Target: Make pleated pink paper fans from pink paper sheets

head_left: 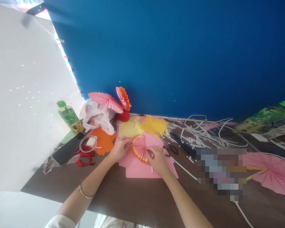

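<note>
The pink paper fan (140, 148) sits between the two hands, on a pink sheet (142, 166) that lies flat on the brown desk (133, 199). The fan is folded in little pleats with an orange edge, and it opens out like half a wheel, with its folds meeting at the right side. The left hand (120, 147) pinches the fan's left edge with closed fingers. The right hand (158, 160) presses down with bent fingers on the spot where the folds meet. Both hands touch the fan, so neither one is nearer than the other. Just past the right hand lie scissors (169, 146), closed, pointing away to the left. Left of the left hand are an orange paper (104, 141), a roll of tape (87, 144) and a dark phone (68, 148). Farther back are yellow sheets (142, 126), a green-capped bottle (70, 116), and two more paper fans (114, 99) standing up in a red cup (124, 116). Lots of white paper strips (199, 131) are scattered to the right, by the blue wall (171, 53).
</note>
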The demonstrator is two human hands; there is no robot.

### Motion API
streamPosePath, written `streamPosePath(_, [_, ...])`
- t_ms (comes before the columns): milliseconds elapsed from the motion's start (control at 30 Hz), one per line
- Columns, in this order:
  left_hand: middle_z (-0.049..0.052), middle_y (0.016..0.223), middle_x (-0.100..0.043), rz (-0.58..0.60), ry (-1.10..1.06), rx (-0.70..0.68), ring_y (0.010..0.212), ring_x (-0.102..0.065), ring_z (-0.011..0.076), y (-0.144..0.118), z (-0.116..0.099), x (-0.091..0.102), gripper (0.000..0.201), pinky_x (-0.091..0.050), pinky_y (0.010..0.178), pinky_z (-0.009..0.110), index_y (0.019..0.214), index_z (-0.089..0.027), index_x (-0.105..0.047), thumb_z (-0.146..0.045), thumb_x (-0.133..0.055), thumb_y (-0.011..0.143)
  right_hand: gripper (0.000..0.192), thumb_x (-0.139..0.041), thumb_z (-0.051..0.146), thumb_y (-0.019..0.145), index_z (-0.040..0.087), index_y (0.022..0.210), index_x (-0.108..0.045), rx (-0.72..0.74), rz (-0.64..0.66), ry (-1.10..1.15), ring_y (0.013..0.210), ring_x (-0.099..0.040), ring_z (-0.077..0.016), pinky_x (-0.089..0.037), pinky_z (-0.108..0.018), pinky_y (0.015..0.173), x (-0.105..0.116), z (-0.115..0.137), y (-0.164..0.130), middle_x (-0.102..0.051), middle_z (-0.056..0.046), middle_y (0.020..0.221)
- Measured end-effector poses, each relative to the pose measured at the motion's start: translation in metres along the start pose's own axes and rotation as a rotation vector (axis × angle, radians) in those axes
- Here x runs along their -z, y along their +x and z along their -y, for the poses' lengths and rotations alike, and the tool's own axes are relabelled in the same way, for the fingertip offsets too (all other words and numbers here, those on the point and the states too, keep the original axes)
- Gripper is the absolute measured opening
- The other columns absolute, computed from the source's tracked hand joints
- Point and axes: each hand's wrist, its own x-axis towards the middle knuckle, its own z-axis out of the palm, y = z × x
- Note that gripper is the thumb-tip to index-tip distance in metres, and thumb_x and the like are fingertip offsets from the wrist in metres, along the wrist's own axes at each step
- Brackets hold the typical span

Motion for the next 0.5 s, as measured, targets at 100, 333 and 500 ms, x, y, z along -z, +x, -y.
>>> streamPosePath(100, [0.008,0.098,-0.062,0.101,0.242,-0.003,0.091,-0.058,0.0192,-0.008,-0.009,0.014,0.022,-0.047,0.077,0.031,0.093,-0.020,-0.062,-0.027,-0.043,0.086,0.016,-0.043,0.019,0.080,0.020,0.079,-0.059,0.041,-0.008,-0.020,0.086,-0.055,-0.0226,-0.029,-0.038,0.078,-0.002,-0.001,-0.001,-0.066,-0.005,0.087])
streamPosePath(333, [0.014,0.089,-0.062,0.158,0.845,0.430,0.086,-0.059,0.0283,-0.023,-0.019,0.063,0.021,-0.045,0.068,0.037,0.091,-0.012,-0.058,-0.024,-0.043,0.081,0.014,-0.045,0.024,0.081,0.020,0.079,-0.059,0.103,-0.134,0.027,0.082,-0.056,-0.0210,-0.028,-0.036,0.078,-0.009,-0.010,0.002,-0.066,-0.004,0.082])
streamPosePath(500, [0.023,0.100,-0.057,0.002,0.963,0.711,0.095,-0.056,0.0340,-0.027,-0.002,0.086,0.033,-0.043,0.071,0.040,0.105,-0.006,-0.049,-0.016,-0.049,0.074,0.012,-0.046,0.022,0.079,0.020,0.079,-0.057,0.103,-0.212,0.029,0.082,-0.057,-0.0204,-0.029,-0.035,0.077,-0.010,-0.015,0.003,-0.065,-0.004,0.080])
